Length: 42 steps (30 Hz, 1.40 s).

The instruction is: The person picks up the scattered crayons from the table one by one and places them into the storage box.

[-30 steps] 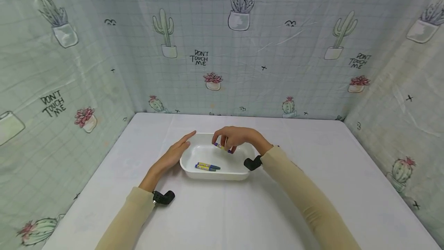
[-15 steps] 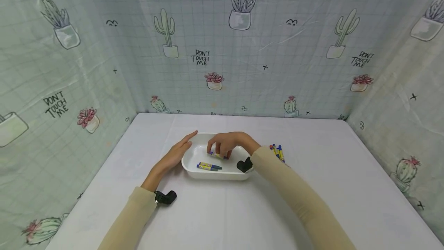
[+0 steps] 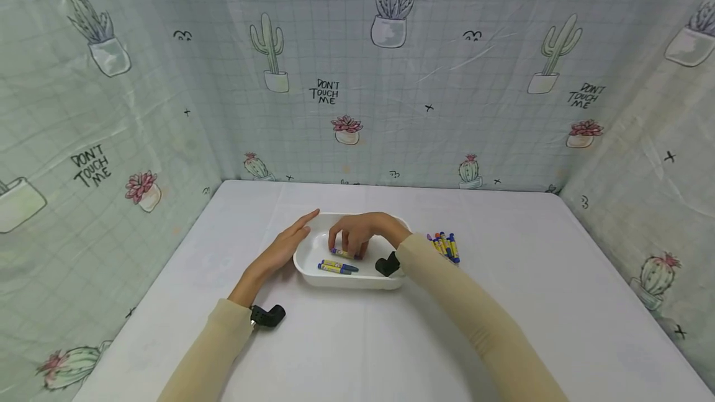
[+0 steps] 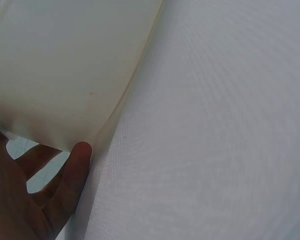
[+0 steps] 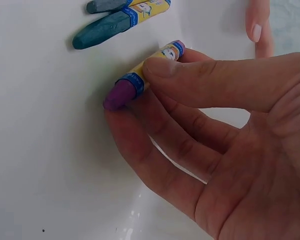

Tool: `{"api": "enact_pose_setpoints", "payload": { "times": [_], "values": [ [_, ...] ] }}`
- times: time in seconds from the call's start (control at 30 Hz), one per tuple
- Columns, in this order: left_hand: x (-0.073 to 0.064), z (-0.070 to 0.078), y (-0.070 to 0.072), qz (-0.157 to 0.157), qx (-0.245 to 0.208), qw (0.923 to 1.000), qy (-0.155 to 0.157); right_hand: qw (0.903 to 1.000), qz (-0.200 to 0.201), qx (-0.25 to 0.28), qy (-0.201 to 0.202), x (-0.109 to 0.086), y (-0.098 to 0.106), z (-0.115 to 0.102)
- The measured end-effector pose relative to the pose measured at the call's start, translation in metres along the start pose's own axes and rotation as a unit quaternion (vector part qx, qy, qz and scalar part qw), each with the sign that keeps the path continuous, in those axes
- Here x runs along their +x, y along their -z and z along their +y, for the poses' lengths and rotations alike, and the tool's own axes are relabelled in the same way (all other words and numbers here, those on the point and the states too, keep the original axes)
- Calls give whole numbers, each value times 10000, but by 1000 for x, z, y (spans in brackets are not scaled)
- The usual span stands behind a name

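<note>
Your right hand [image 3: 355,230] pinches a purple, yellow-wrapped crayon [image 5: 130,84] just beside two dark-tipped crayons [image 5: 124,20] inside the white, rounded tray [image 3: 357,283]; your left hand [image 3: 282,249], fingers straight, touches it. Placing seems underway; next, release.

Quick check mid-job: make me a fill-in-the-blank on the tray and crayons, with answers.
1. The right hand pinches a crayon with a ____ tip.
2. In the tray, the dark-tipped crayons number ____.
3. The left hand is at the tray's ____ end.
4. The crayon pile lies to the ____ of the tray.

Missing words: purple; two; left; right.
</note>
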<state>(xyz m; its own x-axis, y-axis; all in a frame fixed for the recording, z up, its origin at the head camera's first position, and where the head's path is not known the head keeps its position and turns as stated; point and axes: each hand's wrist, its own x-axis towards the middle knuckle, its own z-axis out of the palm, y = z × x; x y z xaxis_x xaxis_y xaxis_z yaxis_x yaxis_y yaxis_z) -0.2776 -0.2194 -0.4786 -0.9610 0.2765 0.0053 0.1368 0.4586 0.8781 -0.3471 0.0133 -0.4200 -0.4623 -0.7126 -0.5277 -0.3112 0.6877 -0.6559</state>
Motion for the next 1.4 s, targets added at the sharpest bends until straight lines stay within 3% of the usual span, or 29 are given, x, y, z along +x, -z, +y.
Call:
{"api": "enact_pose_setpoints", "payload": {
  "times": [0.73, 1.2, 1.4],
  "values": [
    [0, 3, 1, -75, 72, 9999, -36, 9994, -301, -124, -73, 5, -2, -9],
    [0, 0, 1, -55, 64, 10000, 27, 9996, -278, 50, -73, 2, -3, -10],
    [-3, 2, 0, -29, 85, 10000, 13, 9998, -19, -73, 201, -11, 4, -9]
  ]
}}
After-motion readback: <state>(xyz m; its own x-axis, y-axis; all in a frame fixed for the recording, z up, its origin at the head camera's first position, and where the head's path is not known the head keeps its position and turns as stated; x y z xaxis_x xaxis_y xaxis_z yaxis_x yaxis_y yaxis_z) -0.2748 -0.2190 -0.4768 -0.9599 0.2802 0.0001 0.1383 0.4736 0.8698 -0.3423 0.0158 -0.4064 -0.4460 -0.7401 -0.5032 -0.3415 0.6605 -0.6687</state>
